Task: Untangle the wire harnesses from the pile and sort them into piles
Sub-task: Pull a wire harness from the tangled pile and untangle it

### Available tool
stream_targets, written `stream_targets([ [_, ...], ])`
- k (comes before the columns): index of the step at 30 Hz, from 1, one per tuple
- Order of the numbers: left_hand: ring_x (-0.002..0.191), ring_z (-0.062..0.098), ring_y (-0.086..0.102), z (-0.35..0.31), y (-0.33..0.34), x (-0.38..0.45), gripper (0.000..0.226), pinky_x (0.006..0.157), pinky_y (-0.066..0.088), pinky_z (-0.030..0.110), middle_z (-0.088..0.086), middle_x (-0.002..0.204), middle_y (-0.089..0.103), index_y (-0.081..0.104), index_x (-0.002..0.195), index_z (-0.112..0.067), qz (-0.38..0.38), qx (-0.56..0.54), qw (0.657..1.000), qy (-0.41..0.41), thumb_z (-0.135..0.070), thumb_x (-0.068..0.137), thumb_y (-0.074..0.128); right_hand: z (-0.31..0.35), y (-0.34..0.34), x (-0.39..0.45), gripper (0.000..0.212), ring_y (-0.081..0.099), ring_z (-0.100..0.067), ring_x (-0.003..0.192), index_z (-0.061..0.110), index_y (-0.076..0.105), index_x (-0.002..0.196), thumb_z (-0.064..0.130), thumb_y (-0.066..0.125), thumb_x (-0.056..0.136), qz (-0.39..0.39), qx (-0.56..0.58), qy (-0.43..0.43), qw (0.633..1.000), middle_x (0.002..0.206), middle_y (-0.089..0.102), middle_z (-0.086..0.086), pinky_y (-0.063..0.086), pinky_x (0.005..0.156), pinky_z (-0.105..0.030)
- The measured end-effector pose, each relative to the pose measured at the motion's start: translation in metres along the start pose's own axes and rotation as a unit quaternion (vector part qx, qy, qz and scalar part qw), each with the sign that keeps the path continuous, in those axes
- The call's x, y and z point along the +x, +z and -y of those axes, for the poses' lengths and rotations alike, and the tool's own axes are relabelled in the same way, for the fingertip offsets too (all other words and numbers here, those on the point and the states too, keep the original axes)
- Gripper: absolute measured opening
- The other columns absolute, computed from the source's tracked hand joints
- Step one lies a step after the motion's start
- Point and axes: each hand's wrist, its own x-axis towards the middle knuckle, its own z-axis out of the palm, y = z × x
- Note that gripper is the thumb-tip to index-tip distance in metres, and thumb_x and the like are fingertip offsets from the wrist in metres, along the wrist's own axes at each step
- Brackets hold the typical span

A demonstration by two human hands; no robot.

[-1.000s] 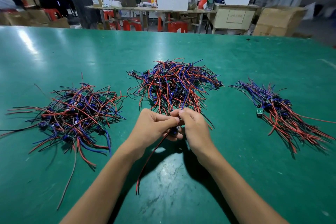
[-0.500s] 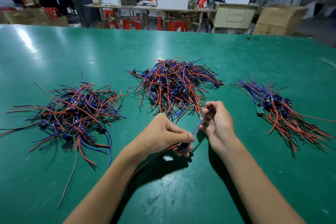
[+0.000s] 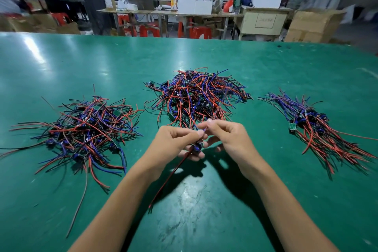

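Observation:
Three heaps of red, blue and black wire harnesses lie on the green table [image 3: 204, 221]: a tangled middle pile [image 3: 196, 96], a loose left pile [image 3: 86, 129] and a straighter right pile [image 3: 319, 129]. Just in front of the middle pile, my left hand [image 3: 176, 145] grips one wire harness [image 3: 197, 146] by its dark blue connector. Its red and black wires trail down toward me. My right hand [image 3: 229, 139] pinches the blue wire of the same harness right above the connector. Both hands are raised a little off the table and nearly touch.
A small green circuit board [image 3: 293, 126] sticks out of the right pile. Beyond the table's far edge stand workbenches [image 3: 184, 14], red stools [image 3: 149, 29], cardboard boxes [image 3: 315, 26] and several seated people.
My right hand slid out along the blue wire and then came back in to the left hand. The harness connector stayed in my left hand.

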Motion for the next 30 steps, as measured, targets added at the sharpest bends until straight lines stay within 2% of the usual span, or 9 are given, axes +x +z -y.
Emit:
stream_targets([
  [3, 0.071, 0.024, 0.074, -0.002, -0.002, -0.001, 0.022, 0.064, 0.059, 0.025, 0.019, 0.096, 0.077, 0.080, 0.101, -0.009, 0.033, -0.037, 0.999, -0.015, -0.025, 0.087, 0.072, 0.003, -0.004, 0.002, 0.030, 0.067, -0.011, 0.056, 0.019, 0.073, 0.095, 0.031, 0.049, 0.107, -0.090, 0.037, 0.014, 0.995, 0.081, 0.078, -0.002, 0.047, 0.045, -0.019],
  [6, 0.073, 0.023, 0.074, 0.000, -0.006, -0.001, 0.031, 0.067, 0.059, 0.025, 0.021, 0.099, 0.076, 0.073, 0.113, -0.001, 0.039, -0.012, 0.999, 0.005, -0.009, 0.083, 0.077, 0.007, -0.017, 0.003, 0.029, 0.072, -0.013, 0.059, 0.018, 0.067, 0.102, 0.030, 0.042, 0.109, -0.129, 0.087, 0.029, 0.987, 0.083, 0.079, -0.005, 0.051, 0.046, -0.019],
  [11, 0.068, 0.025, 0.075, 0.002, -0.003, 0.000, 0.017, 0.062, 0.060, 0.026, 0.020, 0.093, 0.077, 0.076, 0.101, 0.002, 0.025, 0.005, 1.000, -0.007, -0.010, 0.089, 0.073, 0.007, -0.015, 0.003, 0.029, 0.071, -0.017, 0.059, 0.018, 0.063, 0.102, 0.027, 0.036, 0.111, -0.195, 0.150, 0.011, 0.969, 0.074, 0.077, -0.002, 0.058, 0.054, -0.026],
  [16, 0.069, 0.027, 0.074, 0.006, 0.000, 0.000, 0.017, 0.064, 0.061, 0.028, 0.023, 0.091, 0.076, 0.076, 0.101, 0.002, 0.042, 0.015, 0.999, 0.005, -0.004, 0.085, 0.077, 0.015, -0.029, 0.011, 0.027, 0.049, -0.019, 0.032, 0.022, 0.053, 0.086, 0.023, 0.033, 0.104, -0.384, 0.198, -0.067, 0.900, 0.052, 0.044, 0.003, 0.045, 0.039, -0.025],
  [18, 0.069, 0.026, 0.074, 0.008, 0.001, 0.001, 0.021, 0.065, 0.061, 0.028, 0.023, 0.090, 0.076, 0.076, 0.103, 0.001, 0.049, 0.016, 0.999, 0.009, -0.001, 0.082, 0.078, 0.029, -0.055, 0.027, 0.030, 0.040, -0.015, 0.033, 0.024, 0.056, 0.085, 0.024, 0.033, 0.104, -0.417, 0.131, -0.082, 0.896, 0.057, 0.043, 0.001, 0.037, 0.038, -0.022],
  [21, 0.070, 0.025, 0.074, 0.009, 0.002, 0.002, 0.020, 0.067, 0.061, 0.029, 0.021, 0.090, 0.076, 0.077, 0.103, -0.004, 0.050, 0.033, 0.998, 0.012, -0.003, 0.082, 0.080, 0.059, -0.107, 0.063, 0.034, 0.056, -0.027, 0.062, 0.028, 0.067, 0.086, 0.032, 0.037, 0.101, -0.434, -0.128, -0.076, 0.888, 0.073, 0.062, -0.005, 0.044, 0.057, -0.034],
  [24, 0.070, 0.024, 0.074, 0.009, 0.001, 0.004, 0.014, 0.066, 0.060, 0.027, 0.018, 0.089, 0.077, 0.079, 0.099, -0.008, 0.032, 0.026, 0.999, 0.022, -0.006, 0.085, 0.078, 0.061, -0.153, 0.085, 0.037, 0.061, -0.041, 0.102, 0.014, 0.070, 0.106, 0.031, 0.036, 0.103, -0.402, -0.454, -0.026, 0.795, 0.108, 0.069, -0.022, 0.047, 0.082, -0.042],
  [27, 0.067, 0.022, 0.072, 0.009, -0.001, 0.005, 0.010, 0.064, 0.059, 0.026, 0.016, 0.088, 0.077, 0.080, 0.096, -0.010, 0.001, 0.018, 0.999, 0.032, -0.006, 0.086, 0.077, 0.023, -0.166, 0.082, 0.043, 0.044, -0.039, 0.128, 0.008, 0.063, 0.125, 0.032, 0.033, 0.107, -0.252, -0.645, 0.113, 0.712, 0.131, 0.058, -0.024, 0.039, 0.103, -0.044],
  [30, 0.066, 0.022, 0.072, 0.010, -0.003, 0.007, 0.010, 0.062, 0.058, 0.024, 0.014, 0.087, 0.077, 0.081, 0.094, -0.011, -0.030, 0.012, 0.999, 0.039, -0.006, 0.087, 0.076, -0.011, -0.162, 0.072, 0.073, 0.016, -0.033, 0.152, 0.003, 0.032, 0.155, 0.055, 0.015, 0.106, -0.202, -0.653, 0.217, 0.697, 0.164, 0.020, -0.024, 0.016, 0.121, -0.043],
])
